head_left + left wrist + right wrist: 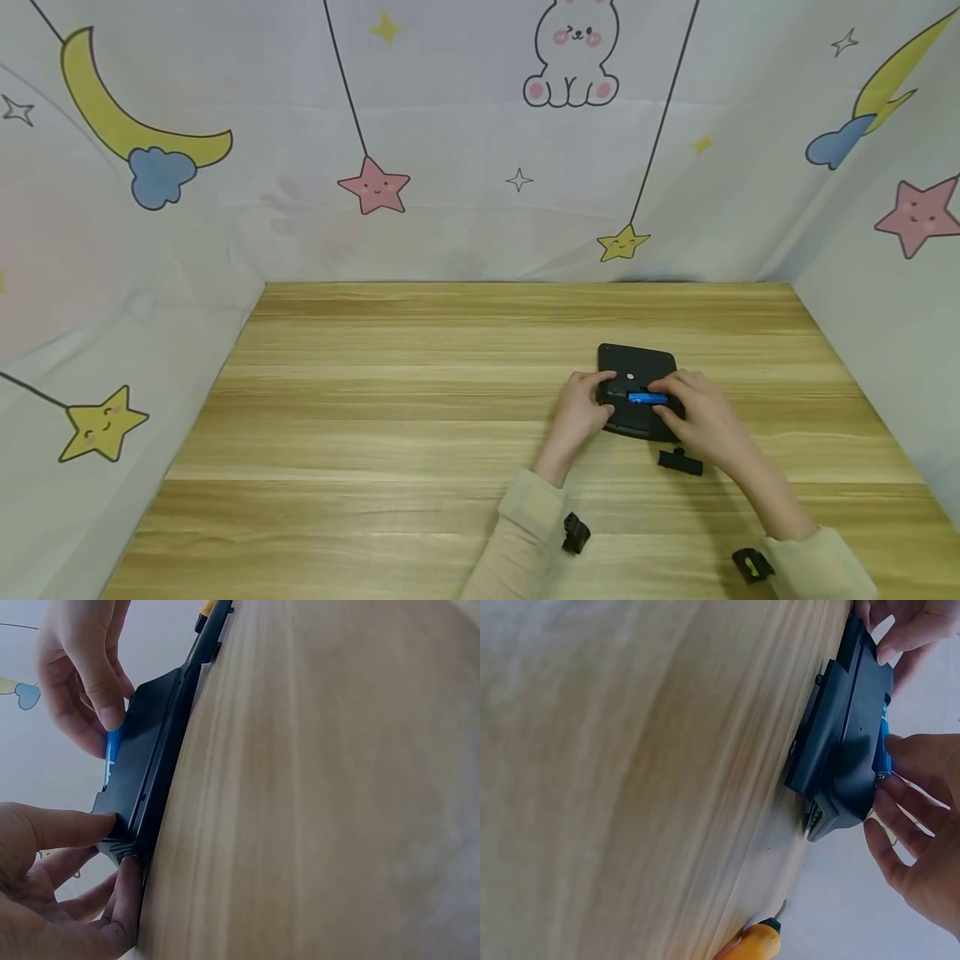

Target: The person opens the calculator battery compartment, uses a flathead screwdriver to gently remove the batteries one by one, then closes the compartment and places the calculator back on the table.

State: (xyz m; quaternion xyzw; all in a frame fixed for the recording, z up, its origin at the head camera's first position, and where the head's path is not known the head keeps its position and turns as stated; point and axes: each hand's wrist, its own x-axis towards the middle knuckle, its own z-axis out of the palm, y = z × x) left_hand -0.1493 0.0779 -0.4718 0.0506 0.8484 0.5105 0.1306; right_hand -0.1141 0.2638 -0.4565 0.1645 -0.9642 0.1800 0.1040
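Note:
A flat black device (637, 360), shaped like a desk calculator, lies with its back up on the wooden table. A blue cylindrical battery (645, 398) sits lengthwise at a slot in that back. My right hand (705, 417) pinches the battery's right end between thumb and fingertips, as the right wrist view also shows. On the other side, my left hand (579, 408) grips the device's left edge, thumb and fingers around it in the left wrist view. Close to the device's near edge lies a small black bar with a tab (680, 462), like a battery cover.
An orange-handled tool (754, 943) with a thin metal tip shows in the right wrist view. Small black pieces (576, 533) appear beside both sleeves. A printed white cloth (465, 242) closes off the back and sides of the wooden table (360, 467).

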